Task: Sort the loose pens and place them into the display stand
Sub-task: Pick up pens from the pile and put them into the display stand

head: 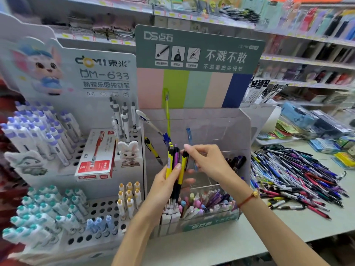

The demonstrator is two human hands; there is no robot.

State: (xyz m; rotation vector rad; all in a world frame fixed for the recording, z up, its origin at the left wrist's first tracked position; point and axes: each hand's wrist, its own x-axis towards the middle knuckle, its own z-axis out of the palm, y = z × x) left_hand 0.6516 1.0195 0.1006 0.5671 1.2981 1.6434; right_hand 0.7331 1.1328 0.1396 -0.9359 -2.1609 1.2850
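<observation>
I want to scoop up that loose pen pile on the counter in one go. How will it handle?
The pile would probably slide apart: the pens lie criss-crossed, smooth and thin. Being round, strays may roll on the counter. Small bunches, as the left hand holds, likely work better.

Held pens yellow, purple, black; stand backboard striped pink, green, mint, peach, navy; box red-white.
</observation>
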